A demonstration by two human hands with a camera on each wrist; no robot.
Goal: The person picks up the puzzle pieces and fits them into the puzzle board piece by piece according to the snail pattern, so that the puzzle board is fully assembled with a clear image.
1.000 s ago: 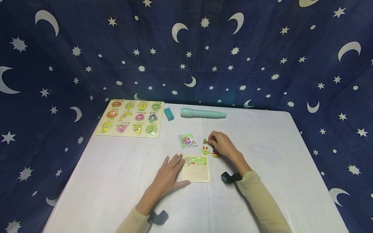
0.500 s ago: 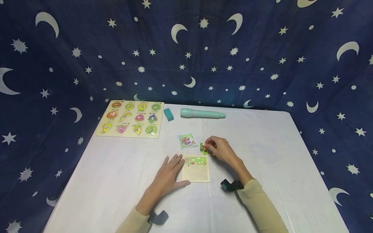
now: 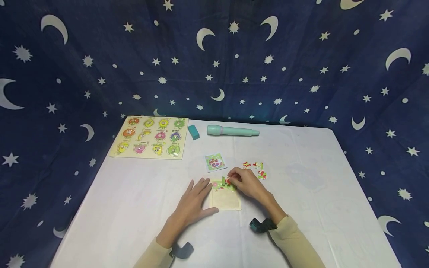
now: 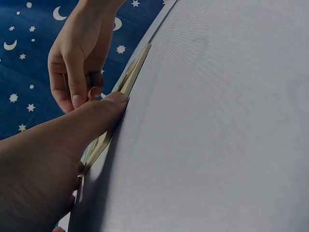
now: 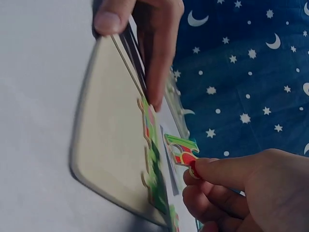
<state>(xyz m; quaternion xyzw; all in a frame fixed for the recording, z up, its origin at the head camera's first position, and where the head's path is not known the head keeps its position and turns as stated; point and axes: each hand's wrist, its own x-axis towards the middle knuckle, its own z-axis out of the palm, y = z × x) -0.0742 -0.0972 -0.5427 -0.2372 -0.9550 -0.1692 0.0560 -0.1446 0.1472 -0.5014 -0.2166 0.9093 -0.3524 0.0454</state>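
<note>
My right hand [image 3: 249, 183] pinches a green and red jigsaw puzzle piece [image 5: 181, 150] between thumb and fingers. It holds the piece tilted above the upper edge of a small square wooden puzzle tray [image 3: 226, 201]. Along the tray's top lies a row of green fitted pieces [image 5: 153, 169]; bare wood shows below them. My left hand [image 3: 191, 204] lies at the tray's left side with fingers spread and straight. Its thumb [image 4: 116, 97] touches the tray's near edge. Several loose puzzle pieces [image 3: 262, 174] lie right of the tray, partly behind my right hand.
A small picture card [image 3: 215, 162] lies just beyond the tray. Farther back are a fruit puzzle board [image 3: 151, 137], a teal block [image 3: 193, 132] and a mint-green pen-shaped tool [image 3: 232, 130]. A starry dark blue cloth [image 3: 214, 56] hangs behind the white table.
My right hand has picked up a puzzle piece from the loose ones and carried it left and nearer, over the tray's top edge. The left hand has stayed in place.
</note>
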